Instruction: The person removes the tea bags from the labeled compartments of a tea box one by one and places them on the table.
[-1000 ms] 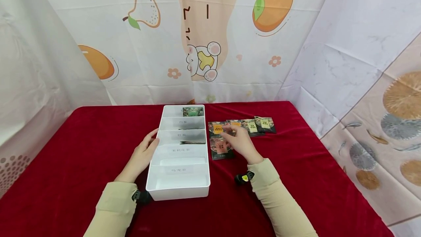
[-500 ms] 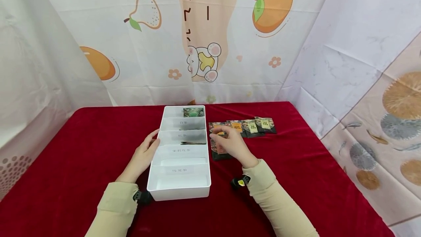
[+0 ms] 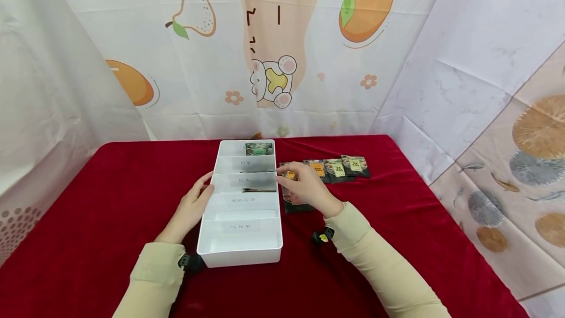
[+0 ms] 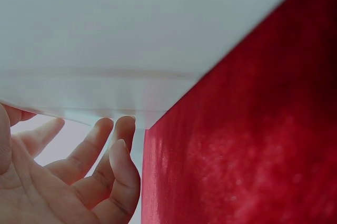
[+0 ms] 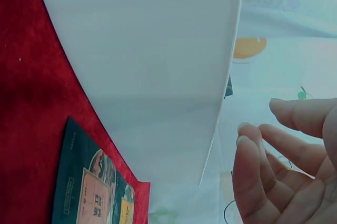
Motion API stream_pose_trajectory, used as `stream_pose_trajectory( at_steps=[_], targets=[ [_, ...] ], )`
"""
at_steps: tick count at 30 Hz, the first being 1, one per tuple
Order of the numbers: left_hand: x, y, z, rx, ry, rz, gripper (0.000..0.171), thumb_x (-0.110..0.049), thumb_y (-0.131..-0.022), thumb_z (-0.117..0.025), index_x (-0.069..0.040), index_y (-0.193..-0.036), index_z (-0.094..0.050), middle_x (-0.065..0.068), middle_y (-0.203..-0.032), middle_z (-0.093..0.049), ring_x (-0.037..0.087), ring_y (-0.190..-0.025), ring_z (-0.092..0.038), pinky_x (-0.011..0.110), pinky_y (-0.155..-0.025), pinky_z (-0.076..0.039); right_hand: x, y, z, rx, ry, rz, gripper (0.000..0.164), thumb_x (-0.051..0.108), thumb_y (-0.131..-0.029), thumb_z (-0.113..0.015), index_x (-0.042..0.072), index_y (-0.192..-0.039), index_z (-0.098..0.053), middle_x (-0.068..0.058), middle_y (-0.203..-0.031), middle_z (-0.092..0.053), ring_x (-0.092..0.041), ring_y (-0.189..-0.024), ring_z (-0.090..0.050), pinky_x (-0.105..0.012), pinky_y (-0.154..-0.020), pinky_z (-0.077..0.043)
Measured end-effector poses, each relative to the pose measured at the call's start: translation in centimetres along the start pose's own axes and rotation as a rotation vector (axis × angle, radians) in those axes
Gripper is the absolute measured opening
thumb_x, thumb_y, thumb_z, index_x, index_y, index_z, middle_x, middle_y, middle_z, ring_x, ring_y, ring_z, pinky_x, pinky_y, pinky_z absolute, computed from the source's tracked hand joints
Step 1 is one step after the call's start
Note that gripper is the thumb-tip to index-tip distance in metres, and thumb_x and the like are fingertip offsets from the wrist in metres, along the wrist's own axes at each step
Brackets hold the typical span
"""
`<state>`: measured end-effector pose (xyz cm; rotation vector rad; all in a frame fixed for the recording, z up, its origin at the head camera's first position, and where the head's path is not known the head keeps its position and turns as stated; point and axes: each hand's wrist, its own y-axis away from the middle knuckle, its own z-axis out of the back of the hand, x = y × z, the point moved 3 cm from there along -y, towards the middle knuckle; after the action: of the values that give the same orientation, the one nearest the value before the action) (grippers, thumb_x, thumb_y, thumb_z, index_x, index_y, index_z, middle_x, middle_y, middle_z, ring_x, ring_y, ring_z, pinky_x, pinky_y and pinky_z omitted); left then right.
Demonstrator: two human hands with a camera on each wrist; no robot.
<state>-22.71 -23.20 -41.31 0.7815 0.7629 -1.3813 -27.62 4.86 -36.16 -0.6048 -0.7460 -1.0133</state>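
Backdrop: white curtain (image 3: 185,82) printed with fruit and flowers; to the right, a marbled and patterned side cloth (image 3: 490,161) is hung.
Table: covered with dark red velvet cloth (image 3: 132,200).
White tray: its long tray (image 3: 240,259) is set lengthwise on the cloth, divided into five compartments, with Chinese characters printed on slips.
Tray contents: a green packet (image 3: 259,149) is held in the farthest compartment; dark packets (image 3: 259,190) are seen edge-on in the middle one.
Left hand: the left hand (image 3: 192,203) is rested against the tray's left rim, fingers spread and gently bent, with nothing gripped.
Right hand: the right hand (image 3: 309,189) is held just beside the tray's right rim, thumb parted from loosely bent fingers and nothing held between; whether the rim is touched cannot be told.
Loose packets: below the right hand, a pink-labelled packet (image 3: 296,207) and an orange-labelled packet (image 3: 290,174) are partly covered; rightward, another orange-labelled one (image 3: 317,168) and two pale-green-labelled packets (image 3: 338,169) are lined up, edges overlapping.
Wrists: black devices (image 3: 191,262) are strapped below pale sleeves (image 3: 154,269).
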Motion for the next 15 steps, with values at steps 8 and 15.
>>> stream_pose_trajectory(
  at_steps=[8, 15],
  targets=[
    [-0.1, 0.1, 0.0, -0.005, -0.004, 0.012, 0.055, -0.036, -0.107, -0.036, -0.016, -0.158, -0.026, 0.022, -0.136, -0.052, 0.035, -0.114, -0.06, 0.048, -0.096, -0.049, 0.3, -0.3, -1.0, 0.099, 0.009, -0.004, 0.037, 0.029, -0.097, -0.064, 0.009, -0.128, -0.066, -0.011, -0.137, -0.056, -0.029, -0.045, -0.054, -0.029, -0.047, -0.048],
    [-0.2, 0.2, 0.0, -0.004, -0.002, 0.012, 0.056, -0.038, -0.107, -0.036, -0.016, -0.158, -0.026, 0.022, -0.137, -0.052, 0.035, -0.114, -0.06, 0.048, -0.096, -0.049, 0.6, -0.5, -1.5, 0.106, 0.107, 0.067, 0.036, 0.027, -0.098, -0.064, 0.005, -0.127, -0.066, -0.011, -0.121, -0.064, -0.019, -0.047, -0.056, -0.026, -0.052, -0.049]
  ],
)
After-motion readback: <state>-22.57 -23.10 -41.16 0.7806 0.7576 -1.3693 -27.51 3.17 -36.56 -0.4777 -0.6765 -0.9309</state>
